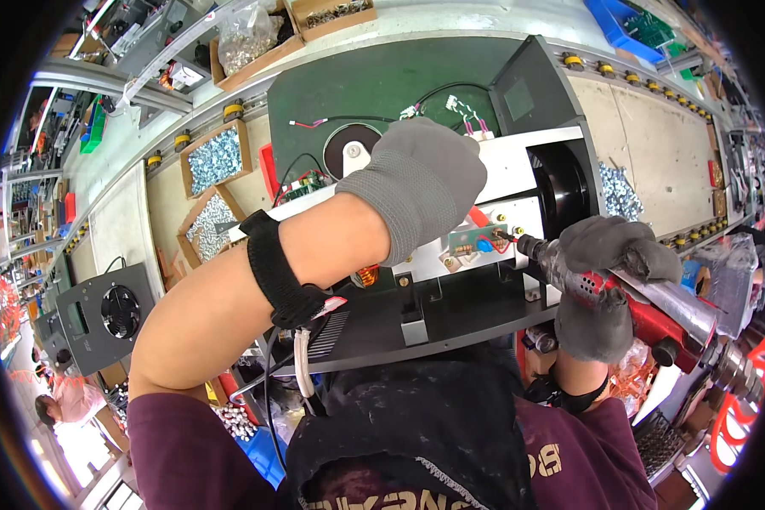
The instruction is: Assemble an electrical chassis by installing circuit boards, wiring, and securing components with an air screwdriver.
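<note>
My right hand (608, 285), in a grey glove, is wrapped round a red and silver power screwdriver (684, 319). Its bit reaches a small green circuit board (472, 240) that carries a blue round component and a red wire. The board sits on a silver metal plate (429, 259) inside a dark metal chassis (382, 327). Over that plate, just beyond the board, my left hand (429, 174) is closed with its gloved back upward. Its curled fingers are hidden, and I cannot make out what they hold. A red piece shows beneath the glove.
Cardboard boxes of small metal parts (215, 160) stand left of the chassis, and a loose heap of screws (620, 191) lies to its right. A dark panel with a fan (102, 319) is at the far left. Loose wires (348, 119) cross the green surface.
</note>
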`<state>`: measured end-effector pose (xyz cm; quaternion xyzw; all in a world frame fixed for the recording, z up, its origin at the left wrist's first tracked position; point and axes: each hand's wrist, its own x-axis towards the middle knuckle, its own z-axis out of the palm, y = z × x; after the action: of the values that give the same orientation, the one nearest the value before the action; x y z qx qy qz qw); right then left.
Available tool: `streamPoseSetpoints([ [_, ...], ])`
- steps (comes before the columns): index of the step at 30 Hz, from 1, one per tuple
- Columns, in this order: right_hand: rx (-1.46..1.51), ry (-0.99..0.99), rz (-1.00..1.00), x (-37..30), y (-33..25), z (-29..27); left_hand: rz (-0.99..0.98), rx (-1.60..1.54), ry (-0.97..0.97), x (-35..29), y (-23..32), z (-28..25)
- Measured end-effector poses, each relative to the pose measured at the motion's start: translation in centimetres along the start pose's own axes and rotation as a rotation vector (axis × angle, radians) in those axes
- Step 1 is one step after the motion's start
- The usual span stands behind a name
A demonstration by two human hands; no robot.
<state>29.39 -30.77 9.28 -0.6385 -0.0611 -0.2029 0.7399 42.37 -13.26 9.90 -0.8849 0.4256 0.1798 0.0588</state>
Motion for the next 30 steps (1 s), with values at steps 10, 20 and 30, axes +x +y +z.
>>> streamPoseSetpoints([
  [10,-0.13,-0.071,0.073,2.2,0.0,2.8,0.088,0.054,0.317,0.2,0.4,1.9],
  [20,-0.199,-0.287,-0.068,4.0,-0.6,3.9,0.051,0.1,0.313,0.3,0.4,2.2],
  [30,0.182,0.042,-0.05,2.9,-4.7,4.6,-0.304,-1.485,0.435,-3.8,-2.9,-1.1],
])
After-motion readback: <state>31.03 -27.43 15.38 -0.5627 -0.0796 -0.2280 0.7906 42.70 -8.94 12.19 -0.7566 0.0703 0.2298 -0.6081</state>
